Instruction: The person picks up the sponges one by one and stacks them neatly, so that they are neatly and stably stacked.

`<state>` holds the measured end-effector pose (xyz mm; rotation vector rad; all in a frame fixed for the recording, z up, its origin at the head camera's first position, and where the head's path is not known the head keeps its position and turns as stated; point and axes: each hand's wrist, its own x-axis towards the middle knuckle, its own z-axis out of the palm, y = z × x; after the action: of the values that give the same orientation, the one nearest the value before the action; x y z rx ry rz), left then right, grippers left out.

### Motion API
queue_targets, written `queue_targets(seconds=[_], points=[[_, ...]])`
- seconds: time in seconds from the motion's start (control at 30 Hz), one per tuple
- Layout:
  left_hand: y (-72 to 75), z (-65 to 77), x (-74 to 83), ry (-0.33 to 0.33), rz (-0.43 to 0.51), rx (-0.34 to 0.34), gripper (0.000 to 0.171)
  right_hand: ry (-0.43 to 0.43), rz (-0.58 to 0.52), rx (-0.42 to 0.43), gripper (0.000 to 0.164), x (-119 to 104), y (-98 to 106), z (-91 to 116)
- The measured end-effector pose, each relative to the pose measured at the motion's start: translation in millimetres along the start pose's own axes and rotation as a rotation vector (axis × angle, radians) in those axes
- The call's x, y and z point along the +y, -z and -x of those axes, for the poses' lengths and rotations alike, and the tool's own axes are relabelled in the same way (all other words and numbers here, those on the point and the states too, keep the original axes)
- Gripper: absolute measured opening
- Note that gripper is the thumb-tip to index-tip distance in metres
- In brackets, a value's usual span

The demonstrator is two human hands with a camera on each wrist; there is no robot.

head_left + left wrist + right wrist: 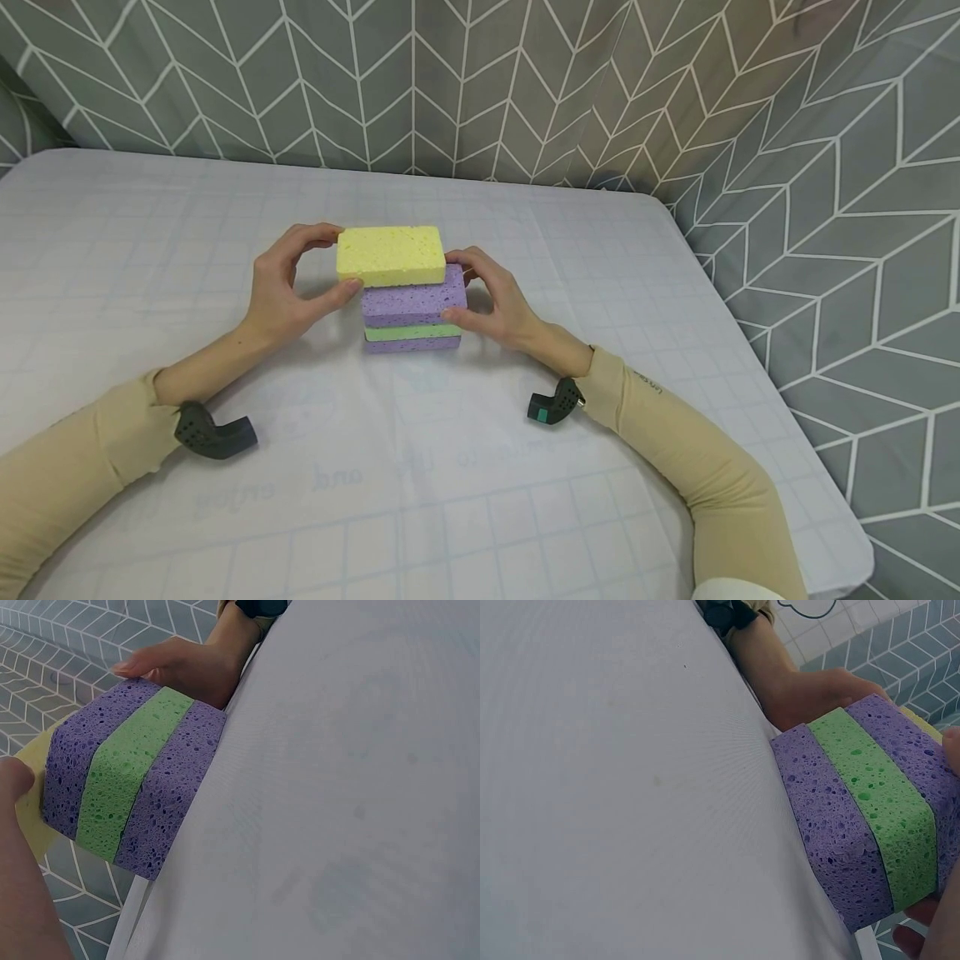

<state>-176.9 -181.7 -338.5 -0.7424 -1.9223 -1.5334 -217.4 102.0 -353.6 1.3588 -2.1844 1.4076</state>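
Note:
A stack of sponges stands on the table: a purple sponge [412, 344] at the bottom, a green sponge [412, 332] on it, and a second purple sponge [414, 307] above that. My left hand [279, 292] grips a yellow sponge [390, 252] by its left end, thumb in front and fingers behind. This sponge sits over the upper purple one, shifted to the left; whether they touch fully I cannot tell. With thumb and fingers, my right hand [498, 304] holds the right end of the upper purple sponge. The left wrist view shows the green sponge [135, 772] between both purple ones.
A white cloth with a faint grid and lettering covers the table [360, 533]. Behind it and along the right side hangs a grey curtain [420, 83] with white zigzag lines. Dark wrist cameras [217, 433] sit at both beige sleeves.

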Motion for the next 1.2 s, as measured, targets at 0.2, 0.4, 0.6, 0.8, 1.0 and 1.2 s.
queue_targets(seconds=[0.2,0.4,0.6,0.8,1.0,1.2], points=[[-1.0,-1.6,12.1,-0.013,0.032,-0.019,0.049,-0.004,-0.016,0.021,0.083,-0.2,1.1,0.2],[2.1,2.8,-12.7,-0.014,0.051,-0.025,0.054,-0.004,-0.004,0.041,0.078,1.4,1.8,0.2],[1.2,2.6,-10.1,-0.027,0.066,-0.034,0.055,0.007,0.014,0.068,0.073,1.8,2.2,0.1],[-0.5,2.8,-11.5,-0.067,0.081,-0.056,0.056,0.008,0.021,0.083,0.071,1.6,2.1,-0.2],[0.0,4.7,-19.5,-0.075,0.086,-0.065,0.058,-0.004,0.033,0.096,0.076,1.1,2.0,-0.2],[-1.6,5.0,-17.7,-0.081,0.093,-0.071,0.059,-0.008,0.027,0.106,0.077,1.3,2.4,0.2]])
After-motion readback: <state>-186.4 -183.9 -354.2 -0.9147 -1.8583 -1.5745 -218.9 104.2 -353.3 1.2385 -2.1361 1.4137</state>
